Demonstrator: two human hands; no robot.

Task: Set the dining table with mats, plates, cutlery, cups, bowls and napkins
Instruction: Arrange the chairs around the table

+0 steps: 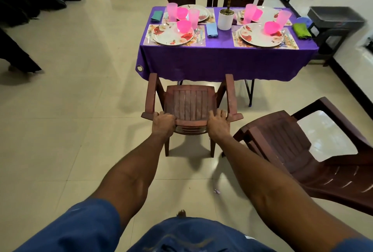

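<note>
Seating looks like the step in hand: the table [226,58] already carries 4 mats, plates, cups, bowls and napkins; next the brown chair [188,106] probably needs sliding in under the purple cloth; both arms reach straight out, left hand [163,122] curled round the top of the chair's backrest, right hand [219,123] gripping it alongside; a 2nd chair [292,150] waits to the right.
</note>
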